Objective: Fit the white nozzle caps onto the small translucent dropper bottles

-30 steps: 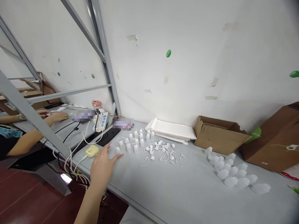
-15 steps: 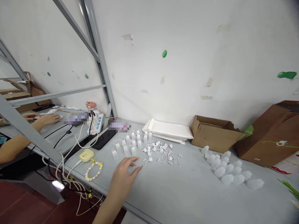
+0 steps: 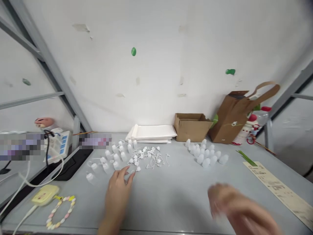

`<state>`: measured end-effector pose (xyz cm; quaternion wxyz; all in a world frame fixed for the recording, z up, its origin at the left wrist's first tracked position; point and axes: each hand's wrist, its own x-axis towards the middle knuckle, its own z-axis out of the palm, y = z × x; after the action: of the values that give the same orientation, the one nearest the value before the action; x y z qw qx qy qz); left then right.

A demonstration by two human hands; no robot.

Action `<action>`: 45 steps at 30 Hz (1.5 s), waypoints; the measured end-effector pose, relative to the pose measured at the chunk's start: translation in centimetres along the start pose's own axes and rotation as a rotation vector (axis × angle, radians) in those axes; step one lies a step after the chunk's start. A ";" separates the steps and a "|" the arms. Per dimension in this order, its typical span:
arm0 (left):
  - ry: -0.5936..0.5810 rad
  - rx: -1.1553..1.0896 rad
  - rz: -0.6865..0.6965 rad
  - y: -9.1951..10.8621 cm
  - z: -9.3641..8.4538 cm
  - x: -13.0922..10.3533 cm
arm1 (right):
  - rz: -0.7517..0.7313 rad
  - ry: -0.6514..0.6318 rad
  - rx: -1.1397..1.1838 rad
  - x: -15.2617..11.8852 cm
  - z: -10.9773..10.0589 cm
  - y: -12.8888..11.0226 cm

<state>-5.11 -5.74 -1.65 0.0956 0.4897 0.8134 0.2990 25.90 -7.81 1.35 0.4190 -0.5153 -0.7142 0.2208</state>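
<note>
My left hand is over the grey table, thumb and forefinger apart, holding nothing I can see. Just beyond its fingertips is a pile of small white caps with thin straps. Left of the pile stand several small translucent bottles with white caps, in loose rows. My right hand is smeared by motion over the front right of the table; whether it holds anything does not show. Ahead of it stands a group of translucent bottles without white caps.
Along the wall are white padded mailers, a cardboard box and a brown paper bag. A printed paper strip lies at right. At left are a yellow case, a bead bracelet, cables and a power strip.
The view has swung right, bringing the whole paper bag and the paper strip into sight. My right hand has come into view. My left hand keeps its open shape near the caps.
</note>
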 end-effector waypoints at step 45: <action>0.075 -0.648 -0.145 0.9 0.0 -0.3 | -0.144 -0.262 -0.064 2.9 9.7 -3.8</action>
<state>-4.25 -5.67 -1.19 0.2374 0.3633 0.7118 0.5522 15.44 -5.40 -0.09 0.3203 -0.4425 -0.8046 0.2328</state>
